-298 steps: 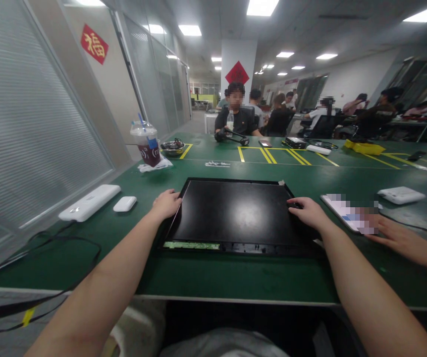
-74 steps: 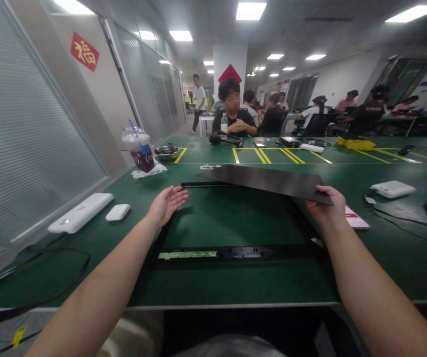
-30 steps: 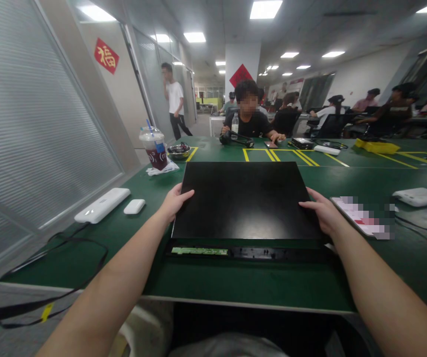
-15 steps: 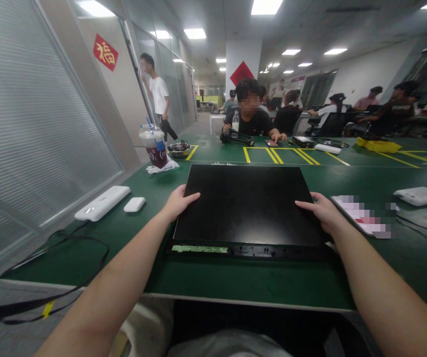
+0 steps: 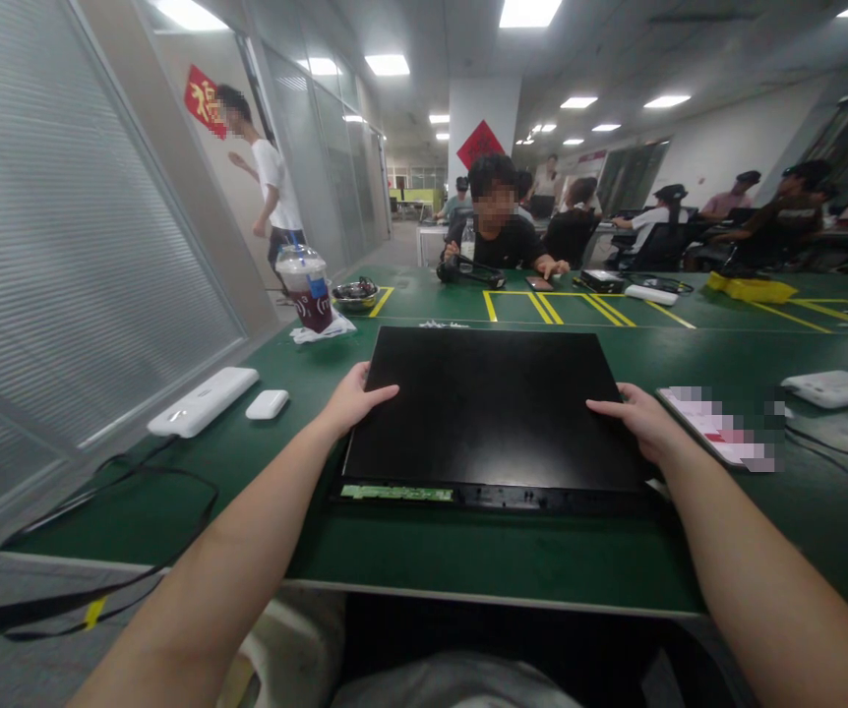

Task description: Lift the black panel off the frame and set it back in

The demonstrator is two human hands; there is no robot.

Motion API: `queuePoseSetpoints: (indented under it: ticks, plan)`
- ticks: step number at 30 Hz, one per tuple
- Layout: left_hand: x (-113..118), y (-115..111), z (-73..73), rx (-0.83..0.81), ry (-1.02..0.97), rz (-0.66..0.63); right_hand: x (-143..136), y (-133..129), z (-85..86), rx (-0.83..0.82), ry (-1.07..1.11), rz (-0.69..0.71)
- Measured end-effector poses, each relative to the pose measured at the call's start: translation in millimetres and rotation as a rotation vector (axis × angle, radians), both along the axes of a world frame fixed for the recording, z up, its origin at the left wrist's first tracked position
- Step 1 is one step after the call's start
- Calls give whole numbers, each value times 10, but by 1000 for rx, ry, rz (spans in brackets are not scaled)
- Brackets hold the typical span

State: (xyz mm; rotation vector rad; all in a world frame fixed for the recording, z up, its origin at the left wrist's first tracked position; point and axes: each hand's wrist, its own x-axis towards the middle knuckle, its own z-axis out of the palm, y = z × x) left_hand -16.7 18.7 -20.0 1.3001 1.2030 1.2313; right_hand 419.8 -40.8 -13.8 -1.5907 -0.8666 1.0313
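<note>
A black flat display panel (image 5: 490, 408) lies before me, its dark screen facing up. Along its near edge runs a black strip, with a green circuit board (image 5: 398, 494) exposed on the left part. My left hand (image 5: 356, 401) grips the panel's left side, thumb on top and the other fingers hidden at the edge. On the opposite side my right hand (image 5: 637, 418) holds the right edge in the same way, thumb pointing inward over the screen. Whether the panel touches the table beneath, I cannot tell.
On the green table (image 5: 498, 560), a white power bank (image 5: 204, 401) and small white case (image 5: 268, 404) lie left. A lidded drink cup (image 5: 311, 295) and metal bowl (image 5: 356, 297) stand farther back. A phone (image 5: 719, 428) lies right. Across sits a person (image 5: 498, 221).
Both my hands and the panel have stayed practically still. In the background, a person in a white shirt has walked leftward along the glass wall.
</note>
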Motion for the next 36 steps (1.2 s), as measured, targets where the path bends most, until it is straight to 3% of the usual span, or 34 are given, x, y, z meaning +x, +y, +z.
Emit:
queuePoseSetpoints:
  ticks: [19, 26, 36]
  plan:
    - [9, -17, 38, -1, 7, -25, 34, 24, -50, 30, -19, 16]
    - [12, -58, 70, 5, 22, -23, 94, 48, -119, 168, -176, 29]
    - [-14, -14, 26, 75, 51, -44, 139, 52, -152, 159, -317, 37]
